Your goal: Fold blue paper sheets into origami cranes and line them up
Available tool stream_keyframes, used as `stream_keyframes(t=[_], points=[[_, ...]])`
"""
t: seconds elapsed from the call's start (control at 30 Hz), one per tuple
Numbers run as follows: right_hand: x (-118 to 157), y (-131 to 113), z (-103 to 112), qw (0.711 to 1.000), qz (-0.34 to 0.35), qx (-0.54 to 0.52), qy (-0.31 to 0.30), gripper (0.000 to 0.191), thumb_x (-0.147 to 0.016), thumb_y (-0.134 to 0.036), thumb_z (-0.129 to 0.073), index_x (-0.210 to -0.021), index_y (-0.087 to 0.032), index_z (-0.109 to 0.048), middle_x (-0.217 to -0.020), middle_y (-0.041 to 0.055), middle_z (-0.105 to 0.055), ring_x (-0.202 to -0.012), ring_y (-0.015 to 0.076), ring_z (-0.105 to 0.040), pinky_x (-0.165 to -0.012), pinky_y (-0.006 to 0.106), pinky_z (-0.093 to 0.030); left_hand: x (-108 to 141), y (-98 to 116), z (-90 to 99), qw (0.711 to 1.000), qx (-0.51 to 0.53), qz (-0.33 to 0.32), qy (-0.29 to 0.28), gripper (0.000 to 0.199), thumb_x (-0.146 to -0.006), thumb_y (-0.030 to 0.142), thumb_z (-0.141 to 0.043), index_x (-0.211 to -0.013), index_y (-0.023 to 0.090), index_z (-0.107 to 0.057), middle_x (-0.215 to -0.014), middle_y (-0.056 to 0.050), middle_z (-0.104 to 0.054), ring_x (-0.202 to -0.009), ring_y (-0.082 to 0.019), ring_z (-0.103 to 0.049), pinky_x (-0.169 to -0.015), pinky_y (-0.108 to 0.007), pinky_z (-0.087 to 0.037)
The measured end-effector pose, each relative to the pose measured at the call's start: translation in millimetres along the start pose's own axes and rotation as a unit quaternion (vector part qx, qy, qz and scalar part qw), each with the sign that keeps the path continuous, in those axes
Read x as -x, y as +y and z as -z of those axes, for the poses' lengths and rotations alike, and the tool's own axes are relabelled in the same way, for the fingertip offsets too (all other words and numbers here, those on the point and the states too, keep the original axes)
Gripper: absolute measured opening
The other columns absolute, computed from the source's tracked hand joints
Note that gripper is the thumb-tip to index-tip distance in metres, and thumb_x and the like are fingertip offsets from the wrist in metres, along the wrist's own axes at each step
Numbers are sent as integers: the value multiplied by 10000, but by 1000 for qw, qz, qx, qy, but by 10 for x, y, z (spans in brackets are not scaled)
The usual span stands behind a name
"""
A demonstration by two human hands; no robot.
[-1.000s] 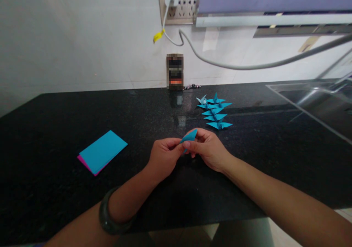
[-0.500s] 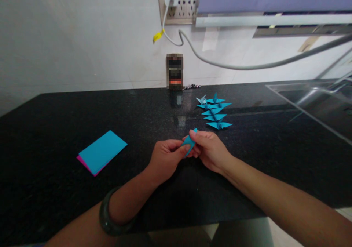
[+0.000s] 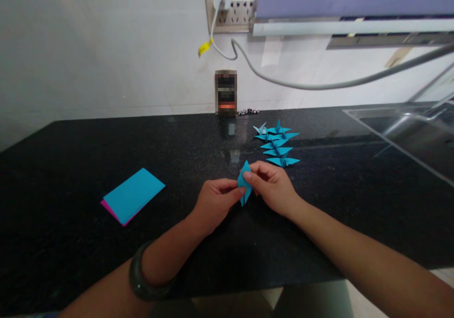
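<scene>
Between my two hands is a small folded piece of blue origami paper (image 3: 244, 182), a narrow diamond standing nearly upright with a slit at its lower point. My left hand (image 3: 217, 203) pinches its left side low down, thumb in front. On the right edge, my right hand (image 3: 274, 185) grips it with the thumb across its face; the other fingers are partly hidden behind. Just beyond my right hand, several folded blue paper cranes (image 3: 283, 160) sit in a close group, with a paler, smaller crane (image 3: 260, 128) at the back left.
A stack of blue paper (image 3: 135, 195) with a pink sheet beneath lies left on the black countertop (image 3: 71, 162). A blurred-out phone-like object (image 3: 226, 93) leans on the wall beside a beaded strand (image 3: 248, 112). At right is a sink (image 3: 400, 129); a grey cable (image 3: 305, 87) hangs above.
The folded paper has turned from a slant to nearly upright, and more of it shows. My right hand has shifted slightly up its right edge. My left hand stays about where it was.
</scene>
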State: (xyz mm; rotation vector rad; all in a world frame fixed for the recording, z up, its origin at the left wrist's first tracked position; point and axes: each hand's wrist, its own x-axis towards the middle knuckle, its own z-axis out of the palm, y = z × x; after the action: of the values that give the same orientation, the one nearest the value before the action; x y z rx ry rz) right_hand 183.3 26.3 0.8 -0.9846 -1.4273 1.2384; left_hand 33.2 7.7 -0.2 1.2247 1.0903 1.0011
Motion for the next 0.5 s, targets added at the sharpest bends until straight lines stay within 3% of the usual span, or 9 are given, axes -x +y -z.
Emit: stream_keyframes(t=[0.07,0.17,0.5], points=[[7,33,-21,999,2,-32,20,295,-656,-356,-720,-836,-193,-552,-586,-62,-486,-481,67,-426,-435,204,-342,-10,0,0,999,8,7,37,113,-640,263,-715,-694,164,-729,-604,0,-670,-537,-98,-541,-539,-217,-425],[17,62,-43,998,4,-54,23,342,-614,-293,-758,-832,-202,-511,-616,-65,-496,-504,67,-444,-451,200,-361,-21,-4,5,997,24,22,63,131,-621,277,-733,-664,155,-719,-570,0,-659,-509,-89,-527,-522,-215,-415],[-10,0,-22,997,-17,-69,24,342,-559,-328,-785,-737,-200,-522,-581,-55,-521,-503,77,-457,-458,214,-367,-22,-10,3,997,48,28,45,103,-610,241,-734,-674,161,-721,-619,-5,-687,-532,-93,-556,-538,-215,-421]])
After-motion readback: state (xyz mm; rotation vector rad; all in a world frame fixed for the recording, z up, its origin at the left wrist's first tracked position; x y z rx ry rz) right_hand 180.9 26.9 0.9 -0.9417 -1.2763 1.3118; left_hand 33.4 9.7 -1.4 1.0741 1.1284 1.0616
